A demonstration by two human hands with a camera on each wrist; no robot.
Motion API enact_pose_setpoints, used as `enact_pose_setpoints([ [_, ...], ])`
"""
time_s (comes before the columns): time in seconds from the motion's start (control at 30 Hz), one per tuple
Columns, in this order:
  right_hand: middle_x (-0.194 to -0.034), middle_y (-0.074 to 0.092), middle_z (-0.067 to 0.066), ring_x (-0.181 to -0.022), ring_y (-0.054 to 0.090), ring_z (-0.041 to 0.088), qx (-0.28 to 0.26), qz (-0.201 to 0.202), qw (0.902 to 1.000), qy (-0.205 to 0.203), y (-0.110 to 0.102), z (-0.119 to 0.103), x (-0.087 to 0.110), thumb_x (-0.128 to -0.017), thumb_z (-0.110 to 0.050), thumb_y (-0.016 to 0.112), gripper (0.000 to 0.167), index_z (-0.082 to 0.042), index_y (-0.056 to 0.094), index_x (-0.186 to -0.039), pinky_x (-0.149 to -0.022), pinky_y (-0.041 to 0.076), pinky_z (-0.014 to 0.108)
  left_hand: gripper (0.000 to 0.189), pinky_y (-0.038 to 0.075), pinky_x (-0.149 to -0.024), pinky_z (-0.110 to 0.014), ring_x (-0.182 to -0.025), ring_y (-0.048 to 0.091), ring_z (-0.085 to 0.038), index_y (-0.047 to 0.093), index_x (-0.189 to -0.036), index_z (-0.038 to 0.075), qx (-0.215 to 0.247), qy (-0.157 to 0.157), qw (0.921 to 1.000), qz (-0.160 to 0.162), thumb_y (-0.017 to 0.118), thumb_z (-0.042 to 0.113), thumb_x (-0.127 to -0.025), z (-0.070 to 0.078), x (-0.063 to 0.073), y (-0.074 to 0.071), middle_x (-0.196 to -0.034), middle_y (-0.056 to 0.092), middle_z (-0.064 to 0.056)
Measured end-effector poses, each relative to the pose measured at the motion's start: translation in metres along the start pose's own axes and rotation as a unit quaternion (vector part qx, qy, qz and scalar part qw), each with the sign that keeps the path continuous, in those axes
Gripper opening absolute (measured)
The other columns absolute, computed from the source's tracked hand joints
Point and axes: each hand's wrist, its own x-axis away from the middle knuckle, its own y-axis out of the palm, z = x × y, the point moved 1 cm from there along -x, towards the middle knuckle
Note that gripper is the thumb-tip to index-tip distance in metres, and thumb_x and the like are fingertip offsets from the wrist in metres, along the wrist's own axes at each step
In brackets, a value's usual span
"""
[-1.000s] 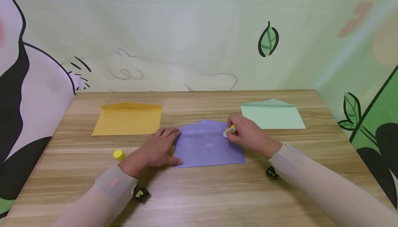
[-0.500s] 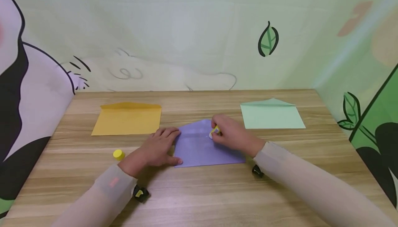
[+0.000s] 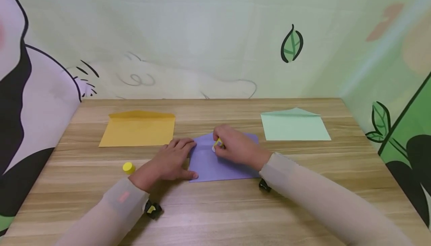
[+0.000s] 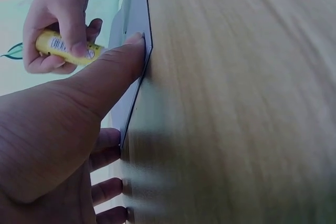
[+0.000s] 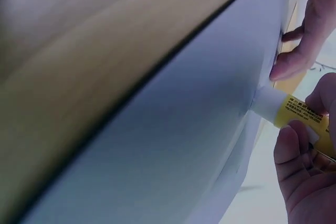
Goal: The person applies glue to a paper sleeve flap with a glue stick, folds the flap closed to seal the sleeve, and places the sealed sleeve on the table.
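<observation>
A purple envelope (image 3: pixel 205 167) lies on the table with its pointed flap at the far side. My right hand (image 3: pixel 237 146) grips a yellow glue stick (image 5: pixel 302 116), whose white end meets the envelope near the flap's fold in the right wrist view. On the envelope's left edge rests my left hand (image 3: pixel 171 160), fingers spread and thumb pressing the near left corner; the thumb (image 4: pixel 118 66) shows close up in the left wrist view. The right forearm and hand hide part of the envelope's right side.
A yellow-orange envelope (image 3: pixel 138 130) lies at the back left, and a mint green envelope (image 3: pixel 296 126) at the back right. Left of my left hand stands a yellow cap (image 3: pixel 128 168). A printed cloth wall (image 3: pixel 202 32) rises behind the wooden table (image 3: pixel 208 216).
My right hand has slid leftward with the glue stick across the purple envelope, from its right side to left of the middle. The left hand has stayed in place.
</observation>
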Motion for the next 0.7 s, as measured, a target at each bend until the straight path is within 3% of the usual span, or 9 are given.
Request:
enact_pose_setpoints([
  [0.37,-0.1,0.055,0.0,-0.078,0.053,0.012,-0.014,-0.008,0.9998,-0.013,0.012,-0.019,-0.015,-0.091,-0.014,0.064,0.018,-0.011,0.053,-0.105,-0.071,0.047,0.025,0.101,0.037,-0.105,-0.06,-0.142,0.032,-0.039,0.034,-0.154,0.003,-0.005,0.005,1.0,0.004,0.073,0.063,-0.082,0.001,0.0,-0.001,-0.158,0.033,-0.013],
  [0.7,-0.1,0.052,0.0,-0.079,0.052,0.012,0.001,-0.016,0.9997,-0.016,0.021,-0.027,-0.024,-0.092,-0.014,0.061,0.014,-0.014,0.051,-0.102,-0.068,0.047,0.023,0.1,0.035,-0.106,-0.062,-0.142,0.031,-0.041,0.034,-0.154,0.003,0.001,0.01,0.9999,0.007,0.074,0.061,-0.082,0.0,0.0,0.0,-0.158,0.033,-0.014],
])
